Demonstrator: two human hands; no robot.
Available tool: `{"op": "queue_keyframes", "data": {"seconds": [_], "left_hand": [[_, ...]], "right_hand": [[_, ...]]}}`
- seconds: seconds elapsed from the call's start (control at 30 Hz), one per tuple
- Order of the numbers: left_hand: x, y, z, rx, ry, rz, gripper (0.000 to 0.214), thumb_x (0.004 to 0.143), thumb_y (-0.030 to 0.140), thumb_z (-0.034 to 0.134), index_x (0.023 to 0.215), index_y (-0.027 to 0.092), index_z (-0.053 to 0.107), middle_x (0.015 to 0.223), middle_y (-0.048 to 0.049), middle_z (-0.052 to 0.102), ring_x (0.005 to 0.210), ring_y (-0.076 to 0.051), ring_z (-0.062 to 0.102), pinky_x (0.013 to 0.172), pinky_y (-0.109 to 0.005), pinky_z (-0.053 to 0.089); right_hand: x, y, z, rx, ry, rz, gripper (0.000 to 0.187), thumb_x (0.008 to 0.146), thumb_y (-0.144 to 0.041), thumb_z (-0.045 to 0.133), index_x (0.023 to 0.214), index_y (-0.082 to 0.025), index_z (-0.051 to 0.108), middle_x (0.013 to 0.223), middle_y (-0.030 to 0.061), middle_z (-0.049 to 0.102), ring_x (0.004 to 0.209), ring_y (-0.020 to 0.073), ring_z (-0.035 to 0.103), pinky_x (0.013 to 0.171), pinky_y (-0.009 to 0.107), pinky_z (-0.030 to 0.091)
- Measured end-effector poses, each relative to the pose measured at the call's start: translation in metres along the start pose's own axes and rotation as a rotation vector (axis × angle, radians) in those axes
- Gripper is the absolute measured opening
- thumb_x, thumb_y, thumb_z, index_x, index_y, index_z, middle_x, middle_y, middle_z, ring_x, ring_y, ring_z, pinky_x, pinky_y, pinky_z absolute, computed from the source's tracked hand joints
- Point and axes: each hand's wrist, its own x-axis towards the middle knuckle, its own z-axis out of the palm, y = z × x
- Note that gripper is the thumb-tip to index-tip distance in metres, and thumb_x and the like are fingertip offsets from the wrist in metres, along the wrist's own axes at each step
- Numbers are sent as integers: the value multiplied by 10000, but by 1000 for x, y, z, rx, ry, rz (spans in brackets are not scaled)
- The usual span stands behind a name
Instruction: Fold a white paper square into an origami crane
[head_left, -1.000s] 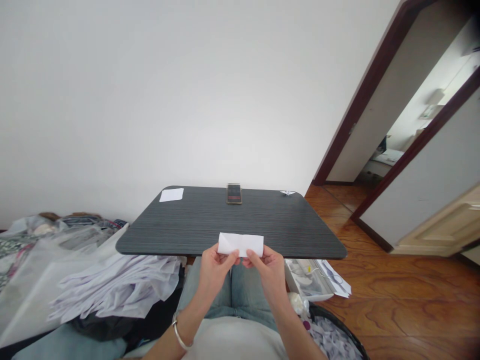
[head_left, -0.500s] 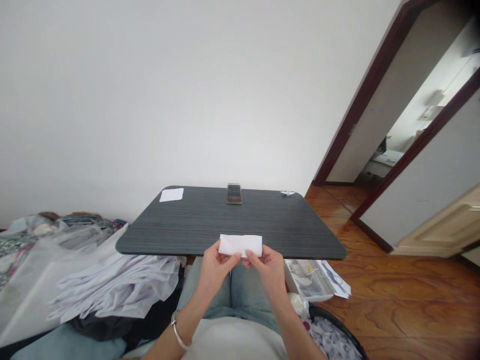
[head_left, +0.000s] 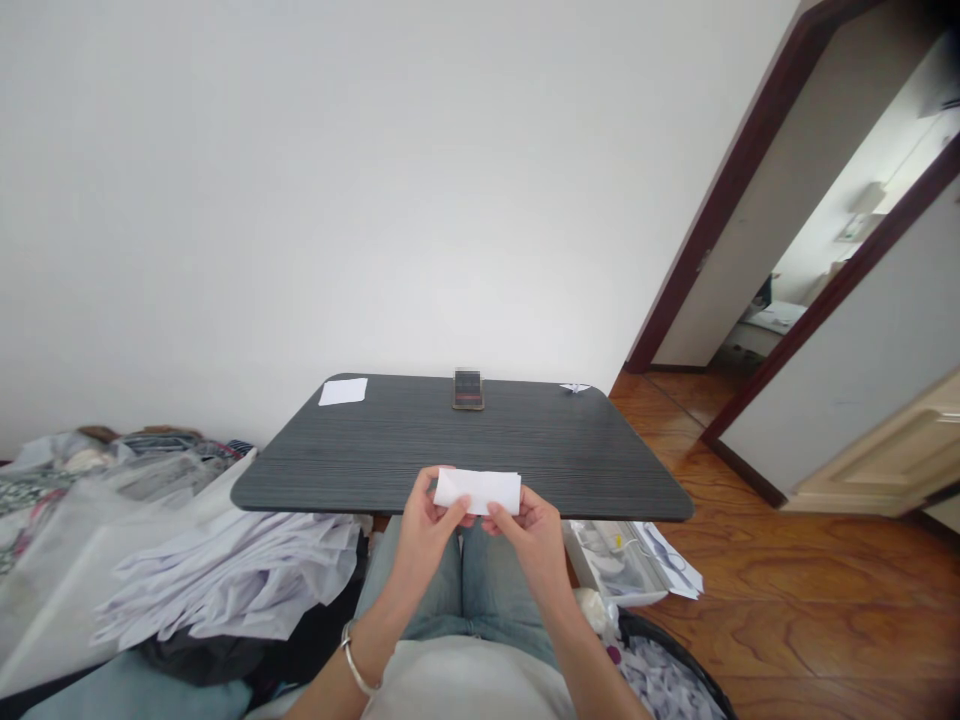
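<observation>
A white folded piece of paper (head_left: pixel 480 488) is held level over the near edge of the dark table (head_left: pixel 390 440). My left hand (head_left: pixel 429 515) pinches its left part, thumb on the near face and a finger reaching round the upper left corner. My right hand (head_left: pixel 529 525) grips the right part, its thumb pressed near the lower edge. Both sets of fingers are partly hidden behind the paper. At the table's back stands a phone (head_left: pixel 468 390). White paper sheets (head_left: pixel 343 391) lie at the back left, and a small folded paper piece (head_left: pixel 575 388) rests at the back right.
Left of the table are heaped white cloth or paper (head_left: pixel 240 575) and plastic bags (head_left: pixel 97 560). To the right, a white box (head_left: pixel 615 565) of small things stands by a dark-rimmed container (head_left: pixel 667 670) of paper pieces. A white wall (head_left: pixel 375 200) rises behind the table.
The paper has shifted slightly left with both hands. My left thumb has moved up onto its face, and a left finger now shows at the upper left corner.
</observation>
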Motion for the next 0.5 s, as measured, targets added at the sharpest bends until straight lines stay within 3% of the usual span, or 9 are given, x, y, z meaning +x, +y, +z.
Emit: {"op": "queue_keyframes", "data": {"seconds": [0.13, 0.23, 0.3, 0.43, 0.5], "left_hand": [[1, 7, -3, -59, -18, -2, 652, 691, 228, 681, 1245, 227, 336, 826, 0, 651, 727, -145, 622, 668, -270, 518], [2, 8, -5, -41, -26, 5, 572, 684, 228, 684, 1188, 195, 416, 813, -13, 649, 727, -157, 622, 648, -260, 507], [3, 7, -6, -7, -21, 7, 474, 682, 228, 681, 1106, 170, 476, 798, -20, 645, 707, -155, 612, 605, -240, 496], [3, 6, -7, 34, -7, 27, 415, 683, 206, 671, 1058, 164, 499, 815, -27, 650, 710, -146, 603, 612, -229, 483], [2, 6, -7, 48, -3, 52, 422, 684, 194, 667, 1069, 163, 496, 845, -37, 659, 732, -146, 605, 648, -234, 478]], "right_hand": [[2, 1, -2, 25, -24, 6, 232, 641, -324, 735, 724, -145, 614, 603, -7, 670, 465, 109, 601, 467, 212, 525], [2, 1, -2, 37, -43, 22, 261, 635, -326, 742, 707, -159, 555, 587, -11, 675, 448, 111, 607, 453, 204, 520], [1, 0, -2, 48, -29, 31, 316, 632, -318, 746, 802, -175, 522, 571, -16, 681, 437, 126, 617, 446, 212, 520], [2, 1, -2, 55, 0, 36, 631, 630, -319, 747, 1142, -190, 403, 567, -31, 687, 429, 155, 632, 446, 241, 528], [4, 2, -4, 50, -24, 42, 650, 650, -335, 732, 1183, -179, 395, 577, -23, 692, 449, 158, 640, 462, 245, 533]]}}
